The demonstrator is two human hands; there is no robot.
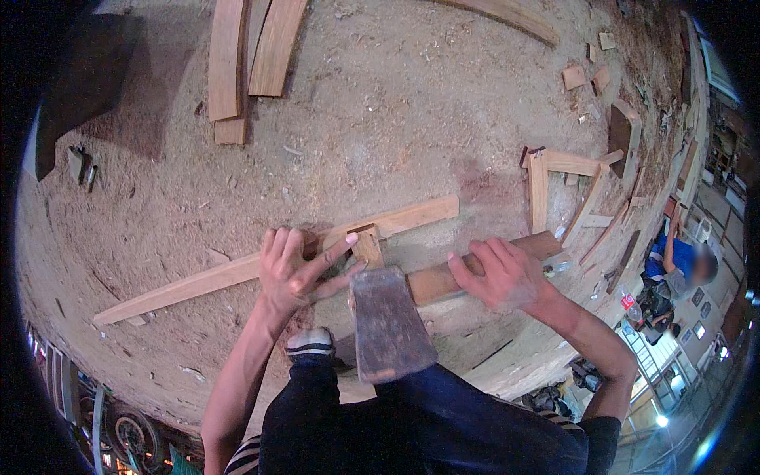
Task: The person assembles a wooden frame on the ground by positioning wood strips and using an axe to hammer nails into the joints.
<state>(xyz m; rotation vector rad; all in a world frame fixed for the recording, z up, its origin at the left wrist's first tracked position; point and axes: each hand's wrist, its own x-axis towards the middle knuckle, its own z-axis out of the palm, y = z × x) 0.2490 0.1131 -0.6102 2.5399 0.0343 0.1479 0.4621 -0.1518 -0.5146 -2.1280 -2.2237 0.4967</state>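
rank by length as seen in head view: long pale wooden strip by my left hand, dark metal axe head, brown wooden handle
1. Long pale wooden strip
2. Brown wooden handle
3. Dark metal axe head
Nearness to the camera may enlarge the last two.

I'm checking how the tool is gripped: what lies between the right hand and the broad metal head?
In the head view, a bare stretch of wooden handle lies between the right hand and the metal head.

left hand (294, 273) extends a finger (334, 252), right hand (500, 275) curls.
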